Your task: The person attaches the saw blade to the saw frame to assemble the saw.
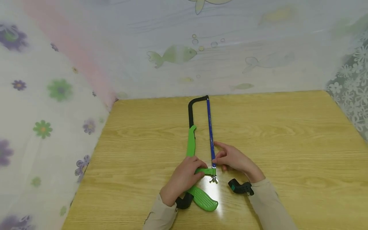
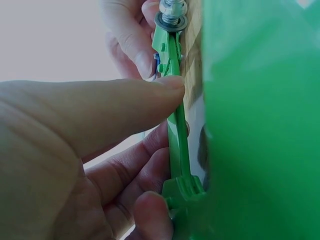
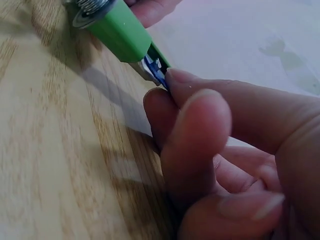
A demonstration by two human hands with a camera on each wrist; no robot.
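Note:
A hacksaw with a green and black frame (image 1: 191, 142) lies on the wooden table, its ribbed green handle (image 1: 204, 199) toward me. Its blue blade (image 1: 210, 131) runs along the right side, from the black far end to the green near arm. My left hand (image 1: 187, 174) grips the frame by that near arm, thumb (image 2: 145, 95) laid across it in the left wrist view. A silver wing nut (image 1: 214, 179) sticks out from the arm's end. With thumb and a finger, my right hand (image 1: 234, 158) pinches the blade close to its near end; its tip meets the arm's slot in the right wrist view.
Black wrist camera mounts (image 1: 241, 187) sit at both cuffs, the left one beside the saw handle. Behind the table (image 1: 287, 127) hangs a pale curtain (image 1: 230, 64) with fish drawings, and a flowered curtain (image 1: 43, 105) covers the left side.

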